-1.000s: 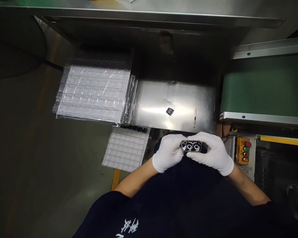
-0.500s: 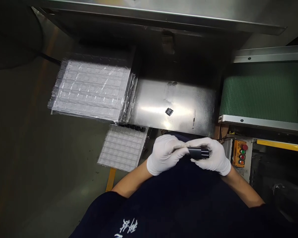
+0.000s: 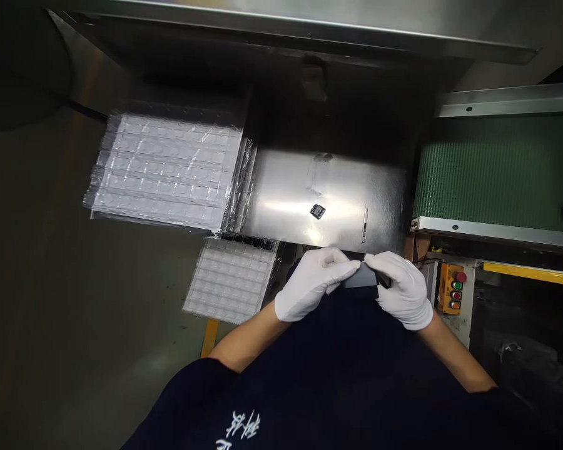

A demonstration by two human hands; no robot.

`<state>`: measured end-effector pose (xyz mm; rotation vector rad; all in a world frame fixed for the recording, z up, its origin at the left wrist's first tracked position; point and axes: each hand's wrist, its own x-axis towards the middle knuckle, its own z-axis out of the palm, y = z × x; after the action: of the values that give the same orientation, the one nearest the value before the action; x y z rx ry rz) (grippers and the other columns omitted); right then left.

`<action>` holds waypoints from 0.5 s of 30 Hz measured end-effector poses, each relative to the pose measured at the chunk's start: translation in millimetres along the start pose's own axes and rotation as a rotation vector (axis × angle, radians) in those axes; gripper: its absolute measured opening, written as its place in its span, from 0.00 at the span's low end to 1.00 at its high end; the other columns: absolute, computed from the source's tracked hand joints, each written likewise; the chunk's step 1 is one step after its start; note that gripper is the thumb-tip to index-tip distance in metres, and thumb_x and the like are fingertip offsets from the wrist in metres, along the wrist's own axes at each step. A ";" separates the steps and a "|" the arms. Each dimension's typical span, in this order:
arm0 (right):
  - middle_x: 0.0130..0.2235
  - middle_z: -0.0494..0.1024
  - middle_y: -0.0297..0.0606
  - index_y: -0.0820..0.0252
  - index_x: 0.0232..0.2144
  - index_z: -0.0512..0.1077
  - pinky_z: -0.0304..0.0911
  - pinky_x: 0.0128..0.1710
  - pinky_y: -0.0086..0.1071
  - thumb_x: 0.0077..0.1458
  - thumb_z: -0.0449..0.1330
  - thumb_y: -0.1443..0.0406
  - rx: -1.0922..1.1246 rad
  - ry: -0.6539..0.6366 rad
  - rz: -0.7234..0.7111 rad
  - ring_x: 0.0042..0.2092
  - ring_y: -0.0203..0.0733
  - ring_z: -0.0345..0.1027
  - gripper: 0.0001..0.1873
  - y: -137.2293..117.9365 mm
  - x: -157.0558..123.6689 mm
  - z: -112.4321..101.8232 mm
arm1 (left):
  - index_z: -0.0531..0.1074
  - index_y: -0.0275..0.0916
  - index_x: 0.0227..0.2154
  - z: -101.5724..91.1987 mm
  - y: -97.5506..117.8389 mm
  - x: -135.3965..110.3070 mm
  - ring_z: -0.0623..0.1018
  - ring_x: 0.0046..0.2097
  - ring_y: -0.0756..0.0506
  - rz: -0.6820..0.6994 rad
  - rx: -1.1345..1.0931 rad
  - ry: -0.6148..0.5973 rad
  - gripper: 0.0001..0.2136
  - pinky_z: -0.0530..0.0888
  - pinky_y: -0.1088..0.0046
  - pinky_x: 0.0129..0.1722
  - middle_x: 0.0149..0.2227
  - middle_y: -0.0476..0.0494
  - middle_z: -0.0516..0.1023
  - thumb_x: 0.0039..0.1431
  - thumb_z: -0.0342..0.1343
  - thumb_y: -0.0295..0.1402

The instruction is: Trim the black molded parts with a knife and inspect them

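Note:
Both hands wear white gloves and meet in front of my body, just below the metal bench's near edge. Between them is a small dark grey rectangular block, its flat face tilted up toward me. My left hand pinches its left side between thumb and fingers. On the right side, my right hand grips the block with thumb and fingertips; part of that edge is hidden. A small black part with a toothed edge lies on the bench. To its right rests a slim metal tool, like tweezers.
A stack of clear plastic trays stands at the left. Below it, another clear tray has black pieces along its far row. A green conveyor belt runs at the right, above an orange button box.
The block has been turned: its dark side and ribbed end showed before, and now its flat grey face shows. Both hands have shifted their grip to its upper edges.

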<state>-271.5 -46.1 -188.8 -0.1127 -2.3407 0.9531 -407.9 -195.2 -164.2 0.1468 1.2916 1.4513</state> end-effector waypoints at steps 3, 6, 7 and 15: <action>0.41 0.85 0.37 0.50 0.58 0.74 0.78 0.36 0.33 0.58 0.64 0.73 0.021 0.025 0.090 0.36 0.41 0.81 0.27 -0.1 -3.8 1.1 | 0.67 0.37 0.21 -0.1 -0.8 1.1 0.56 0.20 0.56 0.022 -0.002 -0.002 0.20 0.55 0.76 0.23 0.16 0.58 0.61 0.58 0.69 0.43; 0.44 0.86 0.37 0.51 0.58 0.75 0.80 0.40 0.32 0.59 0.65 0.72 0.081 0.009 0.147 0.38 0.41 0.83 0.26 -0.2 -5.0 0.9 | 0.67 0.37 0.21 0.6 0.5 1.3 0.56 0.19 0.57 0.024 -0.020 0.000 0.21 0.55 0.76 0.23 0.15 0.58 0.60 0.58 0.69 0.43; 0.44 0.86 0.37 0.52 0.58 0.75 0.80 0.40 0.32 0.59 0.65 0.72 0.092 0.001 0.167 0.38 0.42 0.83 0.26 -0.5 -4.8 0.8 | 0.67 0.37 0.21 0.9 1.2 1.4 0.57 0.19 0.56 0.025 -0.023 0.001 0.21 0.55 0.76 0.23 0.15 0.58 0.60 0.58 0.69 0.43; 0.45 0.86 0.37 0.53 0.57 0.77 0.81 0.41 0.32 0.61 0.63 0.71 0.130 0.009 0.194 0.38 0.42 0.83 0.22 -6.9 4.7 0.1 | 0.68 0.36 0.22 1.3 2.1 3.8 0.56 0.17 0.57 0.034 -0.093 -0.006 0.21 0.52 0.78 0.20 0.14 0.58 0.60 0.57 0.70 0.45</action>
<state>-274.4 -49.9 -182.0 -0.2956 -2.2828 1.1938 -409.8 -191.0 -164.1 0.1117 1.2198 1.5359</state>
